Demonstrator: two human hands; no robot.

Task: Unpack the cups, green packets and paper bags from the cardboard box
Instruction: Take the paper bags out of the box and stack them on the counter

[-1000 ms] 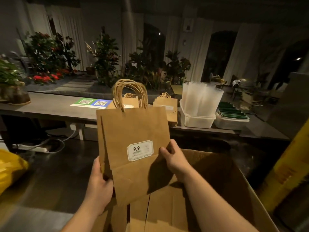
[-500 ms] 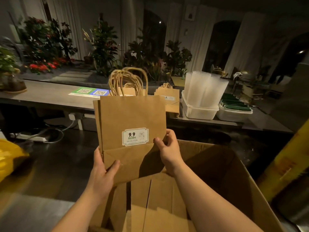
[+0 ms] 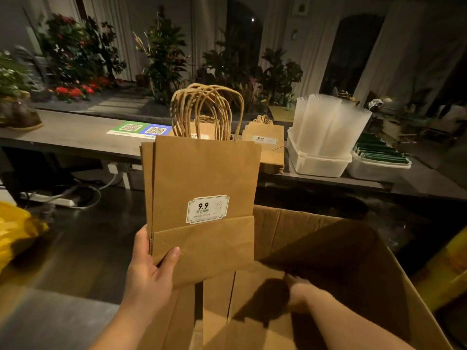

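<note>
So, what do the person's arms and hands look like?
The left forearm and the right forearm are bare, no sleeve in view. The left hand shows no glove, ring or watch. The right hand lies in shadow, its details unclear.

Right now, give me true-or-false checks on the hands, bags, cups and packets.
The left hand holds the stack of paper bags by a lower corner. True.
Both hands grip that stack. False: the right hand reaches down into the cardboard box, apart from it.
The cups stand in a white tub on the counter. True.
The green packets lie left of the cups. False: their tub is right of the cups.
No bags lie on the counter. False: a pile of bags lies there, left of the cups.
</note>
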